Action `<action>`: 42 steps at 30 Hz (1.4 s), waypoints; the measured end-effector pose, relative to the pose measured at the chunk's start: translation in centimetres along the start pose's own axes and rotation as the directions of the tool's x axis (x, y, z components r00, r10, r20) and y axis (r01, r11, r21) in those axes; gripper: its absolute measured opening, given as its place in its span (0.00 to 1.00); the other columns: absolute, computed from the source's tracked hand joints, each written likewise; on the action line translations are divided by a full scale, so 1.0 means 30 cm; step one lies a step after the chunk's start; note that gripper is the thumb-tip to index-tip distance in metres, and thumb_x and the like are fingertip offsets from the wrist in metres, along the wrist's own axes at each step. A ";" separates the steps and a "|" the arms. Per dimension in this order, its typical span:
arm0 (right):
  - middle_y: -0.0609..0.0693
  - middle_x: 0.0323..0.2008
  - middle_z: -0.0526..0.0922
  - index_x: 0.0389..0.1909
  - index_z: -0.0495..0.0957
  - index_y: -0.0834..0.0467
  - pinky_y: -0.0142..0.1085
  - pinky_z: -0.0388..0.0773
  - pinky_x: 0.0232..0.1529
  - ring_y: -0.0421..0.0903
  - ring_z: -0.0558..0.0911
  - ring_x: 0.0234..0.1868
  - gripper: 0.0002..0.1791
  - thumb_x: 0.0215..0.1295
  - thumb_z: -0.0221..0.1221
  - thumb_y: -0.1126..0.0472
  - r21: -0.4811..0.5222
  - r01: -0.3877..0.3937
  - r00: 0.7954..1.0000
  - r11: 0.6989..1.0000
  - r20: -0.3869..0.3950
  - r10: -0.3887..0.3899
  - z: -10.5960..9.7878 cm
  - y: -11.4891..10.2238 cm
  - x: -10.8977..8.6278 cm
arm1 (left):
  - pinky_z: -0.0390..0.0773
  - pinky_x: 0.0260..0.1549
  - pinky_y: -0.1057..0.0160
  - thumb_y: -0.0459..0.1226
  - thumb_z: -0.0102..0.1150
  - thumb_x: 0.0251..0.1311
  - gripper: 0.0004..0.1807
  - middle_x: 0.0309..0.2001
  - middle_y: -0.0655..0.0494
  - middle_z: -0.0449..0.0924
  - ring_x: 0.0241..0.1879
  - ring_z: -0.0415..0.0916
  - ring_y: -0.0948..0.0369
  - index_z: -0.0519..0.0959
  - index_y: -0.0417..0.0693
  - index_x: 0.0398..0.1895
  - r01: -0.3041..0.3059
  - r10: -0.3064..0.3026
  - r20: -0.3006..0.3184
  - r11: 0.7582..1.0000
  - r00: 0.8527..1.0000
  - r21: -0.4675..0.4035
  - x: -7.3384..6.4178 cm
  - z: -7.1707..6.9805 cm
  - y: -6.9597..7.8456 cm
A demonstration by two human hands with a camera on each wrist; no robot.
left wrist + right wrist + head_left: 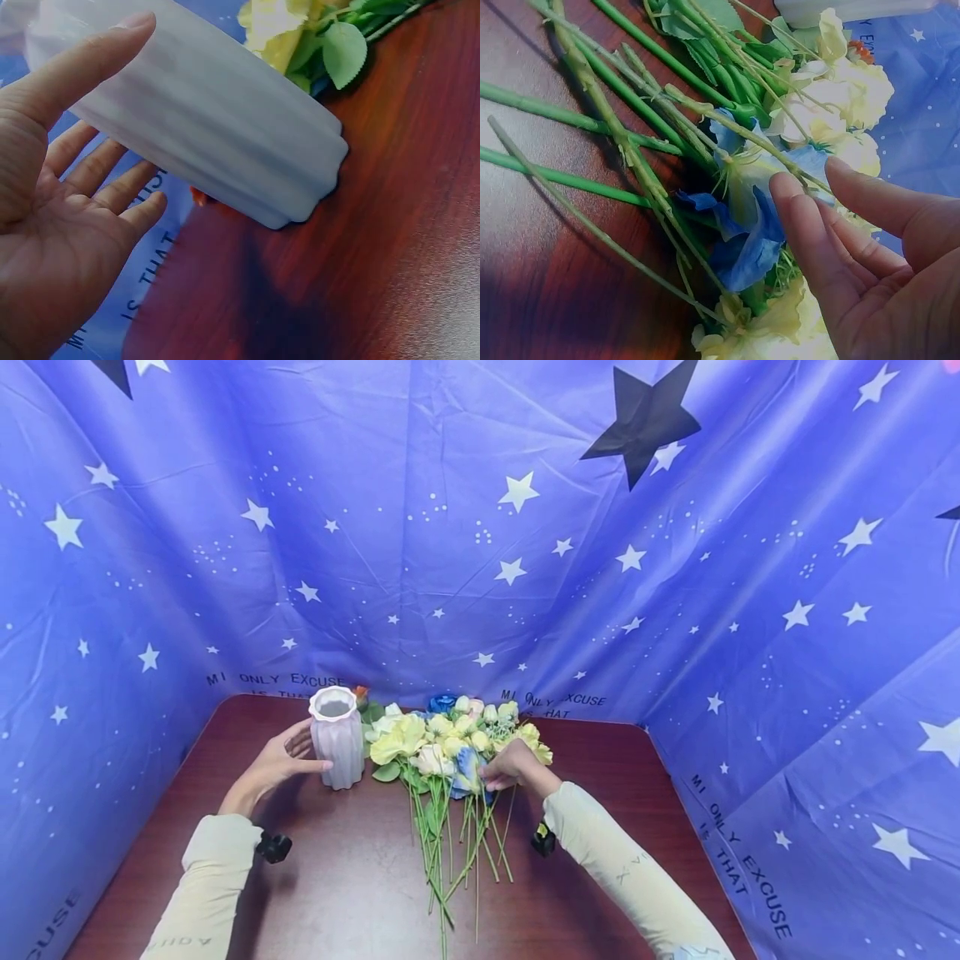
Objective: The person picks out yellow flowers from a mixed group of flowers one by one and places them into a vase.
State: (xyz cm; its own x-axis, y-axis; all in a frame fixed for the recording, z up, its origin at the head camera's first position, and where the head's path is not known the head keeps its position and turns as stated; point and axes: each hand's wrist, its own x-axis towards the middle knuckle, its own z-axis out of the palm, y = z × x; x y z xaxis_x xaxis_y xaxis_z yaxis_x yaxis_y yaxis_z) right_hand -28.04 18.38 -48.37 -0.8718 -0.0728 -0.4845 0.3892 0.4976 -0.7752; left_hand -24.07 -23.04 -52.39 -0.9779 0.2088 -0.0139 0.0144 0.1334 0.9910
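A pale, fluted vase point(341, 747) stands upright on the table, its scalloped mouth facing up. At its left side is my left hand point(281, 764), fingers spread and loosely bent. The left thumb point(112, 64) lies across the front of the vase in the left wrist view. To the right lies a heap of flowers point(405, 739), yellow, white, pink and blue, with long green stems pointing toward me. My right hand point(513, 766) reaches into this heap, and its thumb and forefinger pinch a thin stem point(761, 142) beside a blue flower point(746, 247).
The dark reddish-brown table point(330, 885) carries everything. An orange flower point(361, 695) shows behind the vase. Blue cloth with stars point(450, 543) encloses the back and both sides. Stems cross one another toward the front.
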 end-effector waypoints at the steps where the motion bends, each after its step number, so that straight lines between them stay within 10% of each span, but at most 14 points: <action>1: 0.64 0.26 0.88 0.34 0.86 0.73 0.36 0.88 0.29 0.43 0.85 0.17 0.06 0.59 0.70 0.72 0.007 -0.003 1.000 1.000 0.008 0.003 -0.002 0.001 0.002 | 0.53 0.76 0.38 0.26 0.71 0.55 0.53 0.76 0.26 0.51 0.76 0.50 0.33 0.47 0.29 0.79 0.002 -0.003 -0.006 1.000 1.000 -0.006 0.002 0.002 -0.004; 11: 0.60 0.25 0.88 0.39 0.85 0.74 0.32 0.87 0.28 0.42 0.85 0.19 0.08 0.60 0.69 0.73 0.060 -0.060 0.997 0.996 0.059 0.056 -0.007 0.021 0.023 | 0.57 0.75 0.40 0.27 0.71 0.56 0.52 0.76 0.30 0.54 0.76 0.54 0.36 0.49 0.31 0.79 0.017 -0.019 -0.076 1.000 0.997 -0.021 0.016 0.019 -0.026; 20: 0.61 0.30 0.89 0.41 0.86 0.71 0.32 0.88 0.32 0.42 0.87 0.23 0.10 0.60 0.70 0.70 0.066 -0.096 0.993 0.993 0.068 0.091 -0.008 0.034 0.033 | 0.73 0.56 0.82 0.27 0.71 0.56 0.52 0.75 0.29 0.56 0.75 0.55 0.36 0.49 0.31 0.79 0.044 -0.053 -0.115 0.996 0.992 -0.077 0.022 0.031 -0.042; 34: 0.61 0.29 0.89 0.43 0.85 0.73 0.29 0.87 0.30 0.40 0.85 0.20 0.10 0.64 0.67 0.71 0.105 -0.160 0.979 0.981 0.143 0.144 -0.002 0.033 0.061 | 0.76 0.52 0.82 0.29 0.73 0.56 0.49 0.73 0.30 0.62 0.71 0.63 0.40 0.55 0.32 0.78 0.052 -0.058 -0.192 0.998 0.980 -0.040 0.016 0.052 -0.041; 42: 0.56 0.27 0.89 0.42 0.87 0.69 0.30 0.87 0.33 0.41 0.87 0.23 0.09 0.65 0.67 0.68 0.135 -0.148 0.982 0.980 0.135 0.129 -0.013 0.024 0.048 | 0.76 0.54 0.80 0.31 0.73 0.56 0.51 0.74 0.31 0.59 0.74 0.58 0.38 0.52 0.31 0.78 0.059 -0.060 -0.075 0.998 0.995 -0.016 0.027 0.017 -0.043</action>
State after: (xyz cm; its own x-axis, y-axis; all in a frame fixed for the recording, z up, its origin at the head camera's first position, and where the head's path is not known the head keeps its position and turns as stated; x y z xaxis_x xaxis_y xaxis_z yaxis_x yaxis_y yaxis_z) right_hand -29.12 18.97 -49.47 -0.7658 -0.1238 -0.6310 0.5504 0.3812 -0.7428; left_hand -24.77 -22.54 -53.75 -0.9898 0.1272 -0.0636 -0.0469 0.1304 0.9903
